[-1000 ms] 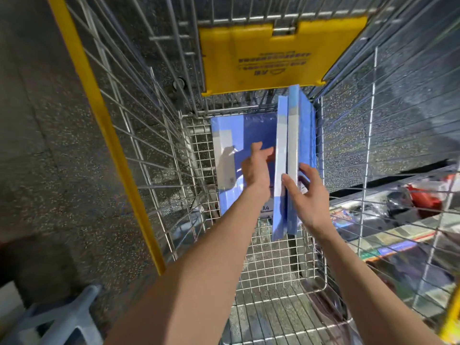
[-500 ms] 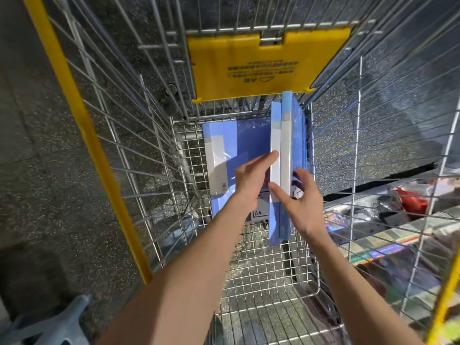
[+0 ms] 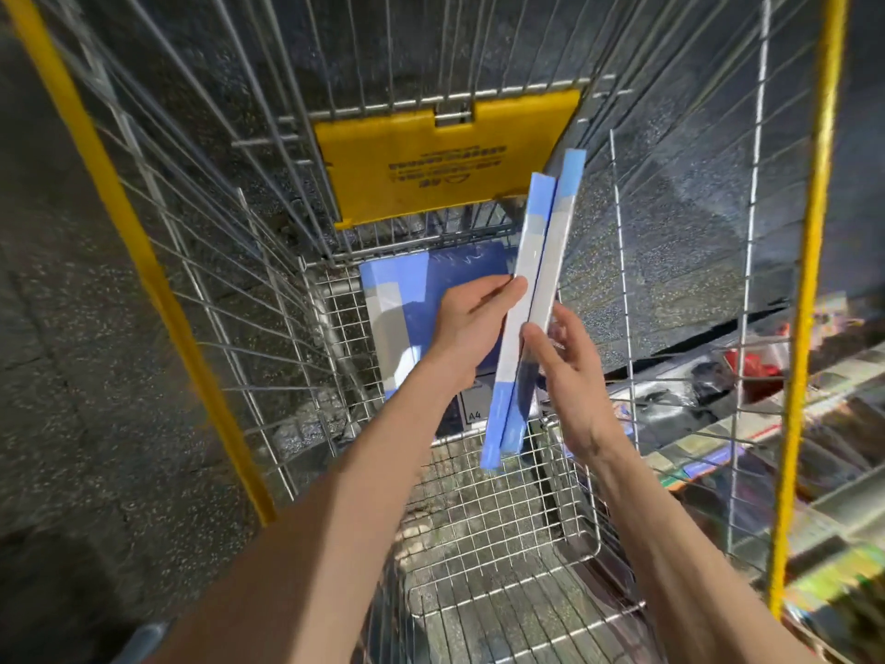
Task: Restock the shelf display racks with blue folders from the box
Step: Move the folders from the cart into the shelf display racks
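Note:
Two blue folders (image 3: 536,289) with white spine labels stand on edge, side by side, lifted above the floor of a wire shopping cart (image 3: 483,515). My left hand (image 3: 471,323) presses their left face with straight fingers. My right hand (image 3: 567,371) holds them from the right, thumb across the spines and fingers behind. Another blue folder (image 3: 407,299) lies flat at the cart's far end, partly hidden by my left hand.
A yellow plastic flap (image 3: 445,151) hangs on the cart's far wall. Yellow frame bars (image 3: 129,242) run along both cart sides. Shelves with mixed goods (image 3: 747,390) show through the right wire wall. Dark speckled floor lies to the left.
The two upright folders have risen and tilted, tops leaning right, with both hands moving up with them. The camera has swung so the cart's right yellow bar is in view.

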Demonstrator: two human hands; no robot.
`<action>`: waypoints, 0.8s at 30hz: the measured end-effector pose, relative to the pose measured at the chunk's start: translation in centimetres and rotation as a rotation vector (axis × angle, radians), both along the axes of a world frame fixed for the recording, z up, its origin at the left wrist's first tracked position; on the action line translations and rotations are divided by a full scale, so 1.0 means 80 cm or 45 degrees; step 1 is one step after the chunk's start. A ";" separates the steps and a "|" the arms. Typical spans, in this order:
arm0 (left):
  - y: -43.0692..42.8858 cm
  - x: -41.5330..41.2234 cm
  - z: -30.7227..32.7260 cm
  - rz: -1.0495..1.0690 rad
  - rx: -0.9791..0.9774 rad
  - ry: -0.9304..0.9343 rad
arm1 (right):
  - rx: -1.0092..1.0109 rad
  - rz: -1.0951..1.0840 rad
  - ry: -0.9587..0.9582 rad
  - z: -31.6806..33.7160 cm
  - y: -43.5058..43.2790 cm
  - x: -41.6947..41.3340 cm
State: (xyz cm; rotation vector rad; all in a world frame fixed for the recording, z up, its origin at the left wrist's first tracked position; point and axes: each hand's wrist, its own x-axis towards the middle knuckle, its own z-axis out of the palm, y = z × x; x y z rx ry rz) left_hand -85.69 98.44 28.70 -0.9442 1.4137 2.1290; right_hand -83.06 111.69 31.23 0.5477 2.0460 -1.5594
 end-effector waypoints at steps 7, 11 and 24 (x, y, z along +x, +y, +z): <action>-0.008 -0.002 0.071 -0.042 0.021 0.146 | -0.132 -0.079 0.084 0.058 -0.007 0.005; -0.015 0.009 0.106 -0.023 0.033 0.184 | -0.176 -0.060 0.174 0.093 -0.007 0.017; -0.004 0.114 0.225 -0.034 -0.011 0.484 | -0.269 0.019 0.441 0.192 0.013 0.115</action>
